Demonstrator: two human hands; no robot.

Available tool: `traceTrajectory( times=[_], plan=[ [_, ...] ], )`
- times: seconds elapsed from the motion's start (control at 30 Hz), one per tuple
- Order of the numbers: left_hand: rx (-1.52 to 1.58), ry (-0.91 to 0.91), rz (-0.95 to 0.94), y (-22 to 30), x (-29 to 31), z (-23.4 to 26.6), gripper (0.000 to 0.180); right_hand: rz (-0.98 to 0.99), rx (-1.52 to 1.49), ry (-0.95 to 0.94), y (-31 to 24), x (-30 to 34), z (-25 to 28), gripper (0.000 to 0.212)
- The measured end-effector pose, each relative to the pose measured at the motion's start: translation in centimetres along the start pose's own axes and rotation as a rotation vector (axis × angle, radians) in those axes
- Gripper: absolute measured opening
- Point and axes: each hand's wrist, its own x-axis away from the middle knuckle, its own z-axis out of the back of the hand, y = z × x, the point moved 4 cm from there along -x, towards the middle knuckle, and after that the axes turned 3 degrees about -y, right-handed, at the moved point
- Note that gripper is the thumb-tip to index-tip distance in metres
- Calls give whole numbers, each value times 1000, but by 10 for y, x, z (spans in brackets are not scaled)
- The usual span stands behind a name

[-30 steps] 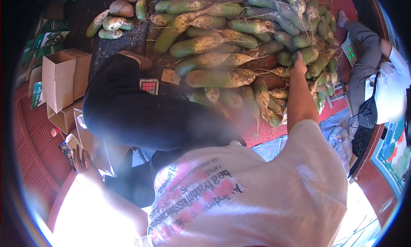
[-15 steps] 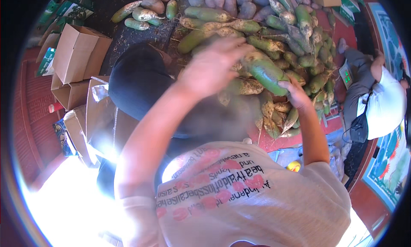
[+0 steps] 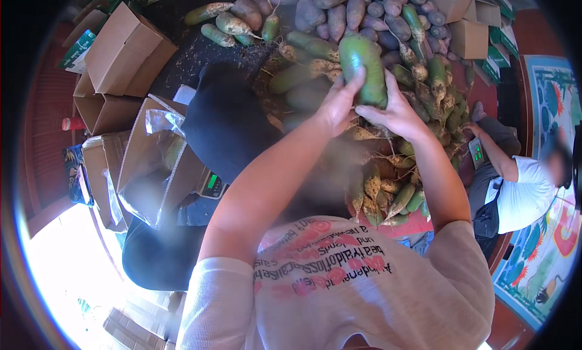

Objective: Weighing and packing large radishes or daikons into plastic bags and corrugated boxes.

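Observation:
A large smooth green radish (image 3: 364, 62) is held upright in front of me, over a heap of radishes. My left hand (image 3: 339, 104) grips its lower left side, thumb laid along the skin and fingers mostly hidden behind. On the other side my right hand (image 3: 394, 112) closes around its lower end, the thumb across the bottom. Below and beyond both hands lies the pile of green radishes (image 3: 438, 77), many with soil and trailing roots.
Purplish sweet-potato-like roots (image 3: 336, 22) lie heaped at the back. Cardboard boxes (image 3: 121, 53) stand on the left, near a plastic-lined box (image 3: 136, 174) and a digital scale (image 3: 212, 185). Another person (image 3: 526, 177) sits at the right beside a second scale (image 3: 477, 153).
My left hand, blurred before over the pile, now holds the radish together with the right. The radish has been raised and turned upright, away from the pile's middle. The view has shifted.

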Motion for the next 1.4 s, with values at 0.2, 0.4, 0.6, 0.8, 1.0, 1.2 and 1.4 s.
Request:
traceTrajectory(
  times=[0.2, 0.4, 0.6, 0.8, 1.0, 1.2, 1.4],
  plan=[
    [-31, 322, 127, 22, -7, 41, 76, -162, -467, -62, 21, -18, 15, 91],
    [186, 248, -58, 48, -8, 26, 48, -259, -726, -391, 29, 6, 22, 93],
    [205, 175, -119, 39, -10, 31, 42, -317, -1124, -473, 28, 13, 3, 80],
    [-49, 277, -267, 45, -11, 40, 29, -353, -1329, -506, 17, 15, -10, 84],
    [-192, 438, -503, 42, -16, 54, 14, -326, -1256, -544, 28, 20, -21, 88],
    [-36, 433, -508, 48, -9, 44, 9, -270, -1223, -527, 6, 26, -20, 100],
    [-670, 483, -302, 7, -10, 63, 25, -44, -1159, -421, -81, 13, -15, 123]
  ],
)
